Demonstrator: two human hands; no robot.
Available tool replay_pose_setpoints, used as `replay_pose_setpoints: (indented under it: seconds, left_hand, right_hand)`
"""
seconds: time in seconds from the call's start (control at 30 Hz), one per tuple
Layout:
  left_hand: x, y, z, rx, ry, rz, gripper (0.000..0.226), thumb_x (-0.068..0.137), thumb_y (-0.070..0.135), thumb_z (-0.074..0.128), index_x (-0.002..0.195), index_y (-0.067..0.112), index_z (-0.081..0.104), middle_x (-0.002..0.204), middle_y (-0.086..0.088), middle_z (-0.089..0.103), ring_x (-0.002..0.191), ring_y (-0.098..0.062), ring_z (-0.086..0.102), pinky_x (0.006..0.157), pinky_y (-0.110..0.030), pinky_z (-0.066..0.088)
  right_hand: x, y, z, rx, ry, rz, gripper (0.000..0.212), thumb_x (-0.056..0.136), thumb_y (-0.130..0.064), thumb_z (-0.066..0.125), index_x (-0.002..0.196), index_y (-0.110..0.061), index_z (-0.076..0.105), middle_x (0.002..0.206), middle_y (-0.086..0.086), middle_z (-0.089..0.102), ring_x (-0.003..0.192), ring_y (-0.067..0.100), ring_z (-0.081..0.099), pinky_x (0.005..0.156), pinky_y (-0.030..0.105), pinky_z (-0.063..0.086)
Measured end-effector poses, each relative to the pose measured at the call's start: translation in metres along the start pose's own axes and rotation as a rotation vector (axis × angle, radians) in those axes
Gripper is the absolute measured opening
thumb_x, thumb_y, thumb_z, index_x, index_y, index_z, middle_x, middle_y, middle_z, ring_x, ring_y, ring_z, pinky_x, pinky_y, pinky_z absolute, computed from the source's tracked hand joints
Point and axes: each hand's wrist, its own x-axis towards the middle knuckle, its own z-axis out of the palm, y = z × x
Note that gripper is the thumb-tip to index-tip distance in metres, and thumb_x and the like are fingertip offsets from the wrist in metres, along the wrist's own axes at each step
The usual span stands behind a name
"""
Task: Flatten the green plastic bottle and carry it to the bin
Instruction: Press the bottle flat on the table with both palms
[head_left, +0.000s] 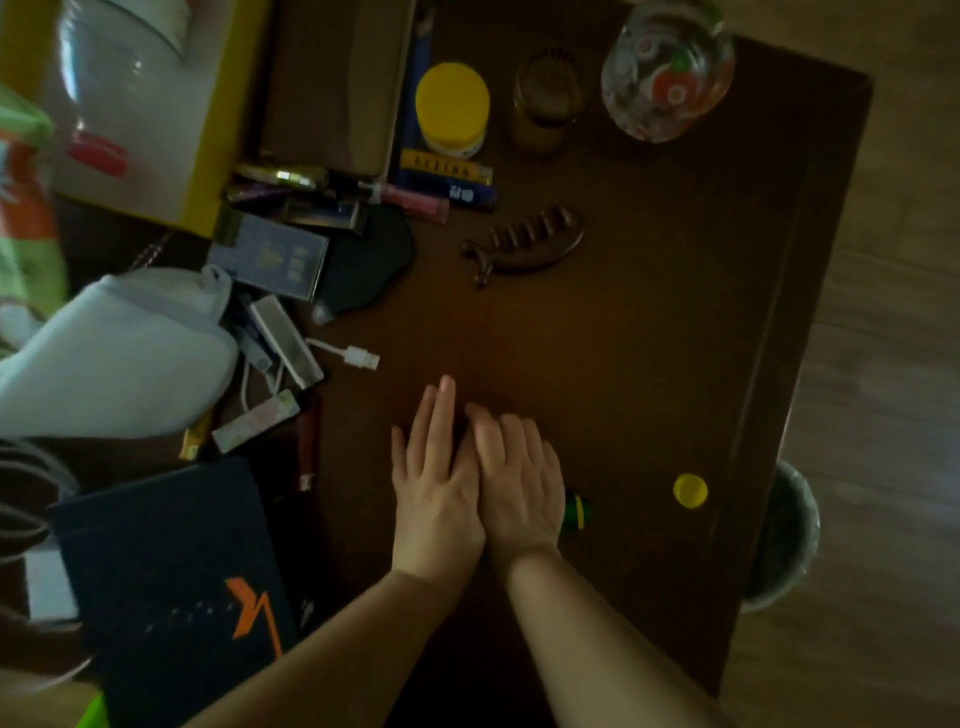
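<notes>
The green plastic bottle (576, 512) lies on the dark wooden table (649, 312) near its front edge. Only its green neck shows, poking out to the right from under my right hand (519, 478). My left hand (436, 488) lies flat beside the right one, fingers stretched out, and the right hand partly overlaps it. Both palms press down on the bottle's hidden body. Neither hand curls around it. A loose yellow cap (690, 490) rests on the table to the right of the bottle. The bin (789, 535) stands on the floor past the table's right edge.
Clutter fills the table's left side: a dark blue folder (171, 571), a white pouch (114, 358), boxes and a USB cable (358, 357). Further back lie a wooden comb (524, 244), a yellow-lidded jar (452, 109), a glass (545, 98) and a patterned jar (667, 73).
</notes>
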Motion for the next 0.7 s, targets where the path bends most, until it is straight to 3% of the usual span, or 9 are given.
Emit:
replay_pose_setpoints:
  seconds: [0.17,0.23,0.3,0.37,0.57,0.7]
  left_hand:
    - [0.005,0.008,-0.013,-0.156,-0.023,-0.084,0.041,0.09,0.013,0.044,0.131,0.013,0.05,0.157,0.002,-0.003,0.144,-0.017,-0.005,0.115,-0.046,0.014]
    - [-0.005,0.002,-0.019,-0.094,0.003,-0.112,0.04,0.09,0.019,0.042,0.13,0.018,0.047,0.156,-0.004,0.016,0.142,-0.023,0.012,0.111,-0.041,0.018]
    - [-0.019,-0.002,-0.023,0.035,0.056,-0.185,0.036,0.088,0.032,0.039,0.12,0.02,0.048,0.133,-0.012,0.045,0.122,-0.031,0.04,0.101,-0.044,0.036]
    - [-0.028,0.001,-0.021,0.076,0.068,-0.267,0.031,0.086,0.035,0.037,0.106,0.016,0.053,0.108,-0.013,0.056,0.102,-0.032,0.052,0.087,-0.046,0.046]
    - [-0.029,0.009,-0.01,-0.129,0.085,-0.362,0.022,0.091,0.021,0.038,0.099,0.01,0.054,0.097,-0.008,0.054,0.095,-0.028,0.049,0.085,-0.04,0.04]
    - [-0.032,-0.004,-0.019,-0.371,0.215,-0.39,0.016,0.092,0.03,0.032,0.097,0.029,0.048,0.09,0.016,0.044,0.092,-0.013,0.047,0.077,-0.018,0.033]
  right_hand:
    - [0.005,-0.006,-0.012,0.051,-0.084,-0.003,0.055,0.077,-0.024,0.068,0.124,-0.022,0.04,0.106,0.005,0.059,0.091,0.02,0.059,0.072,0.031,0.053]
    - [0.007,-0.006,-0.014,0.07,-0.083,0.019,0.048,0.083,-0.02,0.061,0.125,-0.022,0.039,0.11,0.004,0.06,0.097,0.021,0.059,0.078,0.032,0.052]
    - [0.007,-0.005,-0.012,0.088,-0.047,0.057,0.043,0.084,-0.014,0.055,0.126,-0.018,0.043,0.111,0.004,0.062,0.099,0.021,0.06,0.08,0.034,0.052]
    - [0.006,-0.009,-0.014,0.09,-0.001,0.088,0.041,0.084,-0.011,0.049,0.125,-0.016,0.047,0.109,0.004,0.064,0.098,0.022,0.061,0.08,0.036,0.052]
    - [0.006,-0.025,-0.017,0.111,0.114,-0.016,0.029,0.089,-0.013,0.054,0.117,-0.013,0.056,0.101,0.004,0.064,0.088,0.02,0.06,0.073,0.032,0.052]
    - [0.002,-0.031,-0.009,0.143,0.016,0.027,0.025,0.09,-0.019,0.046,0.111,-0.015,0.06,0.096,0.002,0.066,0.085,0.019,0.063,0.069,0.032,0.053]
